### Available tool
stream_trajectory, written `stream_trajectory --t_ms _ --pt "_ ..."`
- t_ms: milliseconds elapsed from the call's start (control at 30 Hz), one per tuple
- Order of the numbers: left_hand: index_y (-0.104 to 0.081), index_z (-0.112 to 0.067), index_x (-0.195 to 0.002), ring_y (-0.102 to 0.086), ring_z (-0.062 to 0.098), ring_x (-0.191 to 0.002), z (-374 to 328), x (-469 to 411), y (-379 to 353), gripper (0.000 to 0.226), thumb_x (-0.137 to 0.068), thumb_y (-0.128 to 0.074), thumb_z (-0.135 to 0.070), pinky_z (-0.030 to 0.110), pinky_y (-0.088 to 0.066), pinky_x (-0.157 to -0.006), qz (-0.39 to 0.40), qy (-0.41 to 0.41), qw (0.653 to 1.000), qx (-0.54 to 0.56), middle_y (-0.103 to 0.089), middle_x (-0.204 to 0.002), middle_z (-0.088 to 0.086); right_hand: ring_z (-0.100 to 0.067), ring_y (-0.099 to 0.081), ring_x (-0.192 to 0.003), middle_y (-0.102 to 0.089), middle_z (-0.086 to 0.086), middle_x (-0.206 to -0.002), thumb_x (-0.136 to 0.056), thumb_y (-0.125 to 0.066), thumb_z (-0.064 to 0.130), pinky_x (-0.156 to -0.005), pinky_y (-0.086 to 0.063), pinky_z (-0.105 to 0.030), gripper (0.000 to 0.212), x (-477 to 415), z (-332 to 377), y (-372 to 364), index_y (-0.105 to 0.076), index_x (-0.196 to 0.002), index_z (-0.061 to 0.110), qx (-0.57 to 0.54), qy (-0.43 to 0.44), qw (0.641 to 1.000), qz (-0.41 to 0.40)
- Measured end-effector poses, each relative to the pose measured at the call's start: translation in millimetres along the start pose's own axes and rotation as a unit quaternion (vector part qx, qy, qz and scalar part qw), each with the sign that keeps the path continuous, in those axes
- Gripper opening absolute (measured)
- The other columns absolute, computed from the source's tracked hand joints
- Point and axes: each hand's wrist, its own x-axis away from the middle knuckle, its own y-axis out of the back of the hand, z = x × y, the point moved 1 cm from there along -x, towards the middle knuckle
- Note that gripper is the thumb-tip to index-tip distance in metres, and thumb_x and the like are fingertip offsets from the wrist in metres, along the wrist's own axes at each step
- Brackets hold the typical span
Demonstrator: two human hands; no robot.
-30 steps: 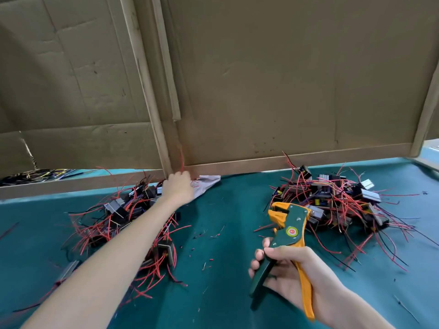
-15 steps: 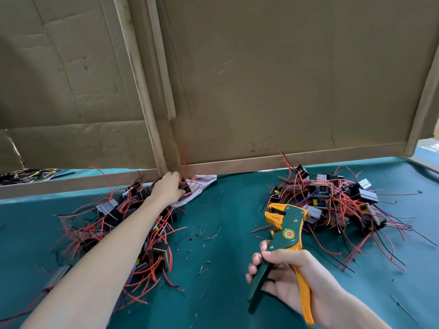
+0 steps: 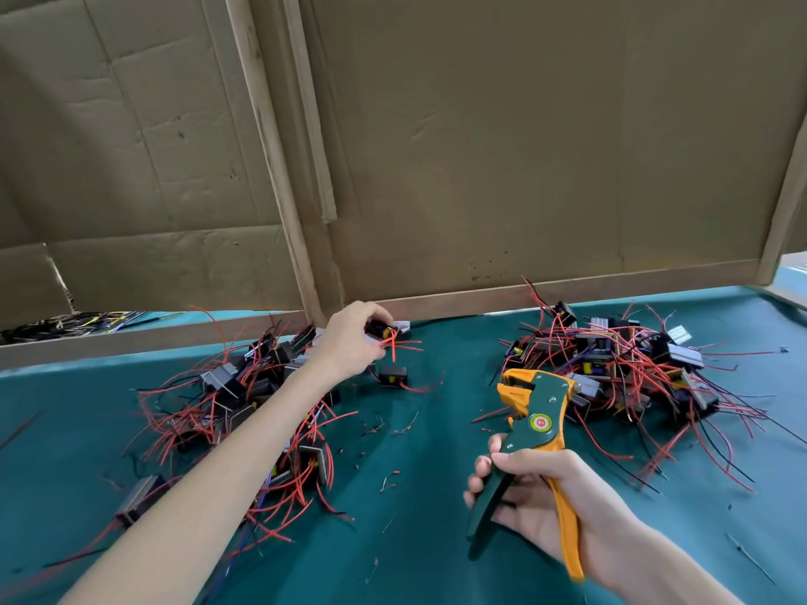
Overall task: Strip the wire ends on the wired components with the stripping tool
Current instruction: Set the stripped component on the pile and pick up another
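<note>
My left hand (image 3: 351, 340) reaches over the far end of the left pile of wired components (image 3: 244, 408) and grips a small black component (image 3: 381, 330) with red wires, lifted just above the table. A second black component (image 3: 392, 375) hangs or lies just below it, linked by red wire. My right hand (image 3: 541, 495) holds the green and orange stripping tool (image 3: 530, 434) upright near the table's front, jaws pointing up and left, nothing in them. A second pile of wired components (image 3: 620, 369) lies at the right.
The table has a teal cloth top (image 3: 419, 495) strewn with short wire scraps. A brown cardboard wall with wooden battens (image 3: 279, 168) closes the back. A white scrap (image 3: 404, 327) lies by the wall. Yellow and black wires (image 3: 83, 320) sit behind the left batten.
My left hand has moved right from the wall corner and lifted a black component out of the left pile. The stripping tool stayed about where it was.
</note>
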Motion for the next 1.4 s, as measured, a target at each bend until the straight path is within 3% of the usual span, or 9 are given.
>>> stream_trajectory --t_ms 233,433,533,633,733,833,933,1100,1400 --pt "-0.058 -0.012 -0.124 -0.048 0.006 -0.121 -30 50 7 0.046 -0.084 -0.048 0.009 0.005 -0.037 -0.090 0.064 0.018 0.974 0.218 -0.052 -0.131 -0.006 -0.036 -0.061 -0.066 -0.058 -0.021 -0.075 -0.066 -0.061 -0.007 -0.066 -0.057 -0.046 0.010 -2 1 1 -0.066 -0.070 0.001 -0.002 0.013 1.000 -0.009" --pt "-0.066 -0.016 -0.107 -0.069 0.009 -0.095 -41 68 5 0.040 -0.089 -0.049 0.015 0.026 -0.050 -0.085 -0.059 -0.055 0.957 0.277 -0.069 -0.111 -0.002 -0.036 -0.061 -0.065 -0.058 -0.021 -0.075 -0.071 -0.058 -0.008 -0.067 -0.058 -0.046 0.012 -2 0 2 -0.066 -0.070 0.001 -0.005 0.014 1.000 -0.010" --pt "-0.039 -0.040 -0.132 -0.071 0.007 -0.089 -39 78 -6 0.069 -0.089 -0.048 0.014 0.019 -0.049 -0.082 -0.044 -0.064 0.954 0.290 -0.045 -0.135 -0.022 -0.035 -0.061 -0.064 -0.058 -0.020 -0.075 -0.069 -0.058 -0.008 -0.066 -0.058 -0.045 0.012 -1 1 1 -0.067 -0.069 0.001 0.000 0.018 1.000 -0.010" --pt "-0.013 -0.042 -0.144 -0.070 0.008 -0.092 -34 86 -22 0.084 -0.091 -0.047 0.013 0.011 -0.045 -0.085 -0.003 -0.047 0.953 0.299 -0.022 -0.142 -0.033 -0.035 -0.061 -0.065 -0.057 -0.020 -0.075 -0.068 -0.060 -0.008 -0.066 -0.058 -0.046 0.011 -1 1 2 -0.067 -0.069 0.001 0.004 0.023 1.000 -0.011" --pt "-0.028 -0.025 -0.137 -0.069 0.005 -0.094 -31 95 -38 0.060 -0.092 -0.049 0.009 0.011 -0.044 -0.090 0.032 -0.015 0.956 0.292 -0.035 -0.139 -0.016 -0.036 -0.060 -0.067 -0.057 -0.021 -0.075 -0.067 -0.060 -0.008 -0.067 -0.058 -0.047 0.010 -1 0 1 -0.066 -0.070 0.000 0.009 0.025 1.000 -0.008" --pt "-0.060 -0.014 -0.101 -0.070 0.008 -0.092 -31 98 -47 0.021 -0.092 -0.055 0.004 0.018 -0.050 -0.088 0.020 0.002 0.953 0.301 -0.061 -0.111 0.003 -0.036 -0.060 -0.068 -0.057 -0.021 -0.076 -0.067 -0.061 -0.007 -0.068 -0.058 -0.047 0.010 0 -1 -1 -0.067 -0.070 0.001 0.018 0.025 1.000 -0.009" --pt "-0.070 -0.015 -0.086 -0.068 0.013 -0.087 -30 98 -47 0.011 -0.090 -0.063 -0.009 0.016 -0.049 -0.079 -0.023 0.028 0.945 0.325 -0.072 -0.089 -0.002 -0.036 -0.060 -0.068 -0.057 -0.021 -0.076 -0.066 -0.062 -0.007 -0.068 -0.057 -0.047 0.010 0 -1 -1 -0.066 -0.072 0.000 0.016 0.024 1.000 -0.010" --pt "-0.063 -0.024 -0.098 -0.069 0.012 -0.088 -31 101 -48 0.014 -0.092 -0.061 -0.011 0.027 -0.050 -0.085 -0.025 0.025 0.931 0.364 -0.075 -0.082 -0.002 -0.036 -0.061 -0.067 -0.057 -0.021 -0.076 -0.064 -0.063 -0.007 -0.067 -0.058 -0.047 0.012 1 -1 -2 -0.065 -0.073 0.000 0.021 0.023 1.000 -0.005" --pt "-0.052 -0.013 -0.089 -0.066 0.010 -0.072 -38 102 -48 0.008 -0.092 -0.059 -0.009 0.013 -0.046 -0.072 -0.021 0.047 0.901 0.431 -0.070 -0.070 0.001 -0.036 -0.060 -0.066 -0.057 -0.021 -0.076 -0.065 -0.062 -0.008 -0.066 -0.058 -0.046 0.012 6 -2 -7 -0.065 -0.074 0.000 0.034 0.017 0.999 0.003"
